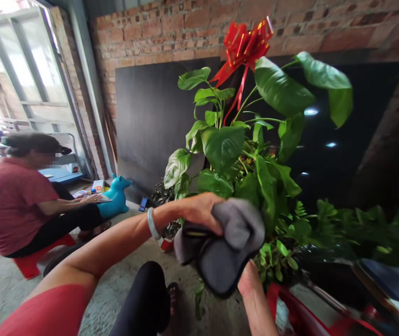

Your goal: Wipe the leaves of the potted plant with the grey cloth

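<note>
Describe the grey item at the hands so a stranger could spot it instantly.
Find the plant before the brick wall. Below its big leaves, the left hand grips the grey item. Its soft grey fabric and black-edged dark panel set it apart from the glossy green leaves behind it.

From the hands (pixel 201 210), a leafy plant (pixel 223 144) blocks twelve o'clock, a knee (pixel 150 277) eight, a red object (pixel 299 310) between four and five; bare floor (pixel 220 315) opens at six.

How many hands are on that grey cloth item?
2: the left hand at the upper left of the grey cloth item, and the right hand at its lower right, partly hidden.
</note>
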The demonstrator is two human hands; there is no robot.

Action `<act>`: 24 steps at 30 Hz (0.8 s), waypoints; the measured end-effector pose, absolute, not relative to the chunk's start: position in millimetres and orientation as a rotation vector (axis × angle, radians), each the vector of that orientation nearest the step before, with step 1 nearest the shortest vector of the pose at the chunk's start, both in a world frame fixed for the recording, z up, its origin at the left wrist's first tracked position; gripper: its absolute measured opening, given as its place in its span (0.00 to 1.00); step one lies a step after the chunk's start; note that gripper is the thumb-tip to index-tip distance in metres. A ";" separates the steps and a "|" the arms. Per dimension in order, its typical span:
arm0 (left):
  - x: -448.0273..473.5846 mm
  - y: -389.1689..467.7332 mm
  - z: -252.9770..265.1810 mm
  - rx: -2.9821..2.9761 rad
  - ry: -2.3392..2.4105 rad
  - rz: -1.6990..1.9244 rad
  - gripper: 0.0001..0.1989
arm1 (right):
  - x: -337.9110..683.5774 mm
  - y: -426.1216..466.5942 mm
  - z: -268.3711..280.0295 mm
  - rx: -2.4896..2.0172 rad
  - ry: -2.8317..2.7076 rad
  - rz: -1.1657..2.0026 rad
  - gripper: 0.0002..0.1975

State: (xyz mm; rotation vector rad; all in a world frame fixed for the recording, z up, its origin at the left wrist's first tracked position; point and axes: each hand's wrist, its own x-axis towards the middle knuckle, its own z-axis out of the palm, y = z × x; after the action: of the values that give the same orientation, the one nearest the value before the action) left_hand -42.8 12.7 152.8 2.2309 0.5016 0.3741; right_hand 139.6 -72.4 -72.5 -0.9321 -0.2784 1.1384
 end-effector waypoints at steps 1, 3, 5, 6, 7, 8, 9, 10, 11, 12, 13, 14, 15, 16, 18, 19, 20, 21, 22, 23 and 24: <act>-37.6 15.4 166.6 2.193 0.485 0.593 0.21 | 139.6 -72.7 -72.0 -0.938 -0.284 1.133 0.19; -19.1 25.9 183.6 2.122 0.555 1.071 0.25 | 138.8 -72.6 -71.4 -0.946 -0.293 1.131 0.20; 3.7 38.0 178.0 2.113 0.761 1.320 0.28 | 137.9 -72.6 -72.3 -0.953 -0.294 1.134 0.20; 13.5 42.2 167.3 2.169 0.877 1.261 0.29 | 137.9 -72.9 -73.3 -0.958 -0.291 1.136 0.20; 20.6 44.1 153.7 2.258 0.958 1.087 0.29 | 138.6 -73.3 -74.5 -0.962 -0.290 1.138 0.20; 24.4 43.5 139.5 2.348 0.983 0.845 0.27 | 139.9 -73.9 -75.7 -0.965 -0.290 1.140 0.20; 24.8 40.5 127.5 2.411 0.950 0.593 0.25 | 141.9 -74.6 -76.7 -0.967 -0.292 1.142 0.20; 22.5 35.3 119.8 2.438 0.876 0.398 0.23 | 144.3 -75.2 -77.4 -0.966 -0.293 1.142 0.20; 18.6 28.6 117.8 2.441 0.788 0.285 0.21 | 147.0 -75.8 -77.7 -0.961 -0.293 1.139 0.20; 14.5 21.3 122.0 2.432 0.700 0.258 0.20 | 149.6 -76.3 -77.6 -0.955 -0.288 1.135 0.20; 11.8 14.1 131.7 2.425 0.625 0.296 0.19 | 151.8 -76.5 -77.2 -0.950 -0.278 1.132 0.20; 11.8 8.1 145.2 2.428 0.558 0.382 0.19 | 153.3 -76.6 -76.8 -0.948 -0.267 1.134 0.20; 15.3 3.9 160.1 2.438 0.510 0.515 0.20 | 154.0 -76.4 -76.3 -0.947 -0.257 1.141 0.19; 22.6 2.4 173.8 2.447 0.490 0.677 0.21 | 153.7 -76.1 -76.0 -0.949 -0.250 1.155 0.18; 45.4 8.1 188.9 2.465 0.570 1.003 0.24 | 151.0 -75.3 -76.0 -0.950 -0.241 1.190 0.17; 58.5 14.6 187.5 2.497 0.664 1.110 0.25 | 149.0 -74.9 -76.2 -0.949 -0.235 1.204 0.16; 70.6 22.4 180.1 2.554 0.775 1.138 0.25 | 147.1 -74.5 -76.4 -0.946 -0.226 1.214 0.16; 80.5 30.6 167.8 2.648 0.866 1.049 0.24 | 145.4 -74.3 -76.7 -0.944 -0.213 1.221 0.15; 87.1 38.1 152.5 2.747 0.922 0.865 0.23 | 144.1 -74.3 -76.8 -0.942 -0.200 1.228 0.15; 90.2 44.0 136.5 2.817 0.936 0.637 0.22 | 143.3 -74.5 -76.8 -0.939 -0.189 1.235 0.15; 89.6 47.8 122.3 2.850 0.928 0.428 0.22 | 143.0 -74.8 -76.6 -0.936 -0.182 1.243 0.15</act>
State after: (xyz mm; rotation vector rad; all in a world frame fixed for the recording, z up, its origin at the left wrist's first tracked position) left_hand 89.6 47.8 122.3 2.8504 0.9277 0.4282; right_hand 143.0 -74.8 -76.6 -0.9358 -0.1816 1.2433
